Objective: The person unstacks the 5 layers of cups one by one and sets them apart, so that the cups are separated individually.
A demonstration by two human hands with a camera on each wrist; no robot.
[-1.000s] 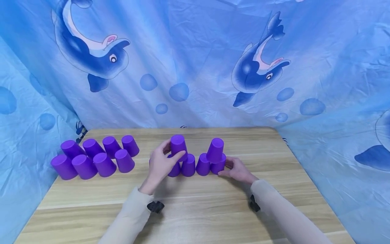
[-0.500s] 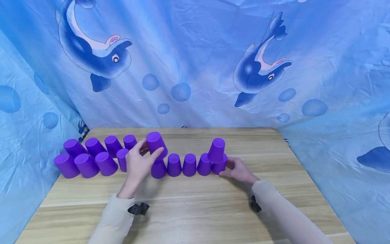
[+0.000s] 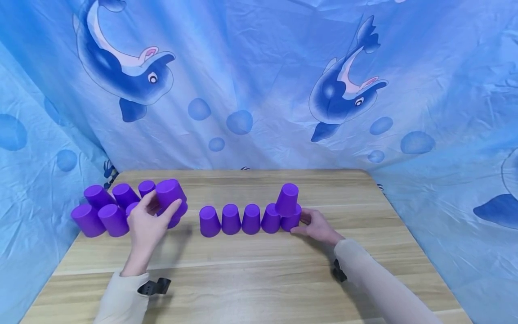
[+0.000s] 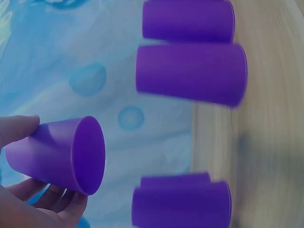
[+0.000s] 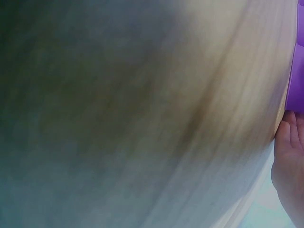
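Note:
My left hand [image 3: 146,222] grips an upside-down purple cup [image 3: 170,192] by its sides, raised over the front right of the left group of cups. In the left wrist view, this cup [image 4: 50,154] has its open mouth turned towards the standing cups, apart from them. My right hand [image 3: 317,226] holds the rightmost cup [image 3: 288,224] of a front row, thumb in front and fingers behind. On the two rightmost cups of that row rests another upside-down cup [image 3: 287,199]. The row's left end is a cup [image 3: 210,221]. At the right wrist view's edge, only part of the hand [image 5: 290,161] shows.
Left of the row stand several more upside-down purple cups in two lines, with a cup [image 3: 87,220] at their left end; my left hand hides some. The wooden table [image 3: 251,279] reaches back to a blue dolphin-print curtain [image 3: 267,81].
My left hand has carried its cup leftwards, from above the row's left part to over the left group. The right hand and the cup on top of the row have stayed put.

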